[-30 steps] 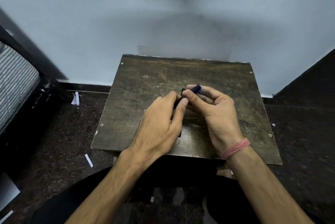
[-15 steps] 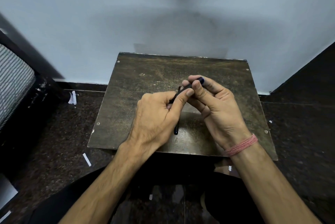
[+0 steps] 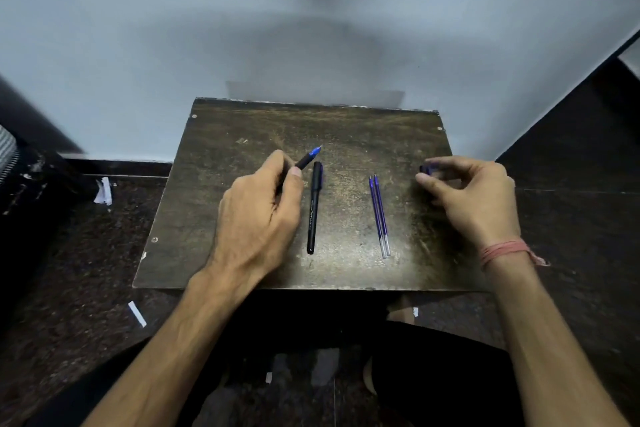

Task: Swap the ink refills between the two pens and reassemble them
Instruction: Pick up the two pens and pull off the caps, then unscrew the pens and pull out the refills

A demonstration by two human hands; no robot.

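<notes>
My left hand grips an uncapped dark pen whose blue tip points up and to the right. Right beside that hand a capped black pen lies lengthwise on the small dark wooden table. Two blue ink refills lie side by side right of the table's centre. My right hand, a pink thread around its wrist, pinches a small dark blue pen cap between thumb and fingers, just right of the refills.
The table stands against a pale wall in a corner, on a dark speckled floor. Scraps of white paper lie on the floor at the left. A dark piece of furniture with striped fabric sits at the far left edge.
My hands were together at the table's centre on one pen; they have pulled apart, the left keeping the pen body and the right taking the cap. The view has shifted closer.
</notes>
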